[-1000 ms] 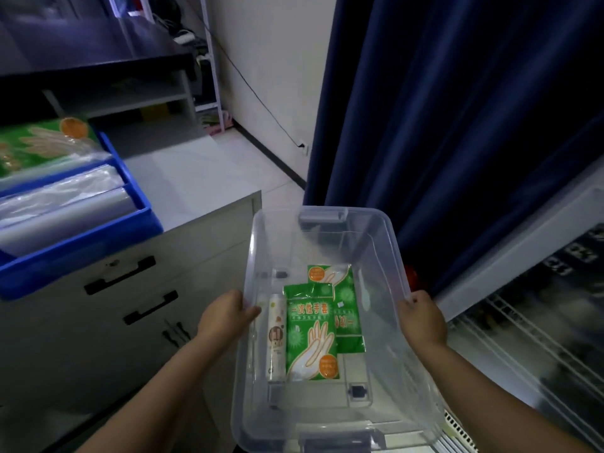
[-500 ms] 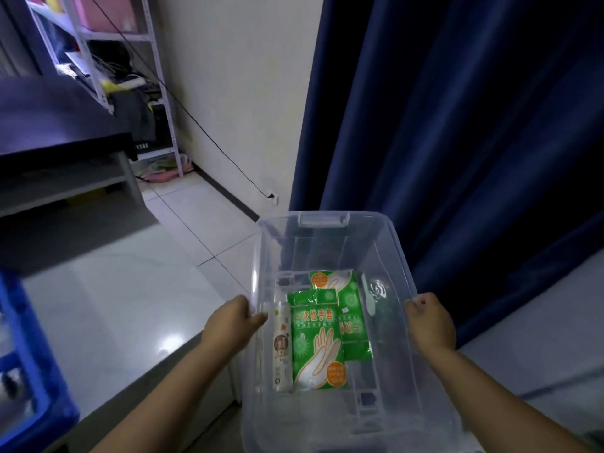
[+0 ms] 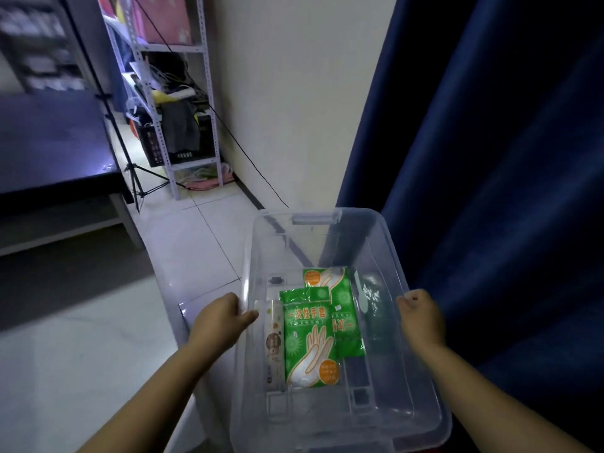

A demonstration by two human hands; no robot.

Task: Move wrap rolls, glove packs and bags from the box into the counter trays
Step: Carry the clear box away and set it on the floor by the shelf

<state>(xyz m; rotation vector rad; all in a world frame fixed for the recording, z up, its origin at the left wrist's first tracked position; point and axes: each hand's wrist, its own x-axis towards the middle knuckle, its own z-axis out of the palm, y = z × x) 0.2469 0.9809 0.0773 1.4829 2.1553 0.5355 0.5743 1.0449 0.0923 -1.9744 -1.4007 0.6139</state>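
We held the box (image 3: 315,218) | left hand (image 3: 222,317), right hand (image 3: 421,317) each gripped a side rim | a level hold seemed wise, lest glove packs (image 3: 309,338) and probable wrap roll (image 3: 275,344) slid

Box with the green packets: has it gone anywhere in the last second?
Yes. The clear box has travelled forward, toward the wall: the counter corner, earlier level with its far end, now sits beside its middle, by the left hand.
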